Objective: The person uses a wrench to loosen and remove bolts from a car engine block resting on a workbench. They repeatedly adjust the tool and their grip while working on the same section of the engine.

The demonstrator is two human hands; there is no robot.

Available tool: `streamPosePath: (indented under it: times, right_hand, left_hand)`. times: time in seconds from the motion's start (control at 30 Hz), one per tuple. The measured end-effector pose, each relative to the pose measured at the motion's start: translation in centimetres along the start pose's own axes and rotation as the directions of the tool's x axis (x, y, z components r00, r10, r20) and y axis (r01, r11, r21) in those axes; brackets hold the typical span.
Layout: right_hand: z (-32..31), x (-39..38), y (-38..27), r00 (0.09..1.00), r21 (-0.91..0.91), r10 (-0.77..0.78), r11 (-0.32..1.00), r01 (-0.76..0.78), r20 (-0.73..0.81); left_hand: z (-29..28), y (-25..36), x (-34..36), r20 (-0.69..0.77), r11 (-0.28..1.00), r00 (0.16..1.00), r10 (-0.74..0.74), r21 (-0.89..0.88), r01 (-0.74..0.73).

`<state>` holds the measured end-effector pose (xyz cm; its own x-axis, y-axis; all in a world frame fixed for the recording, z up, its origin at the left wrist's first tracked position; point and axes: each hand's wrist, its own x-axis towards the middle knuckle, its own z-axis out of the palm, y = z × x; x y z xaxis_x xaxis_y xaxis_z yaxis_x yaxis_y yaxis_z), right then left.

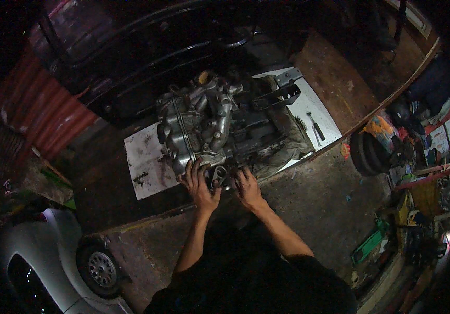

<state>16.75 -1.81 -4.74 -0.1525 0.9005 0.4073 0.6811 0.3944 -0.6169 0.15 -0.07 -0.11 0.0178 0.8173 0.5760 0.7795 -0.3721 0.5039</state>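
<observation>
A car repair workshop: a stripped engine (214, 125) sits on a white board (146, 162) mid-frame, a silver car (47, 261) lower left, cluttered parts at right.

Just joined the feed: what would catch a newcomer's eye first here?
The grey metal engine lying on a white board on the floor, mid-frame, stands out first. Both hands are at its near edge: the left hand rests on the casing and the right hand is beside a round opening. A silver car with its wheel sits at lower left, and clutter lines the right side.
</observation>
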Motion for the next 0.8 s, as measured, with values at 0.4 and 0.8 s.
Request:
streamPosePath:
  times: [0.4, 0.8]
  right_hand:
    - [3.0, -2.0, 7.7, 0.648, 0.774, 0.729, 0.535, -0.339, -0.220]
    - [-0.4, 1.0, 6.1, 0.571, 0.962, 0.775, -0.239, -0.135, 0.272]
  left_hand:
    - [-0.1, 0.4, 0.1, 0.026, 1.000, 1.000, -0.013, 0.028, 0.012]
    - [-0.2, 0.2, -0.1, 0.016, 1.000, 1.000, -0.021, 0.004, 0.021]
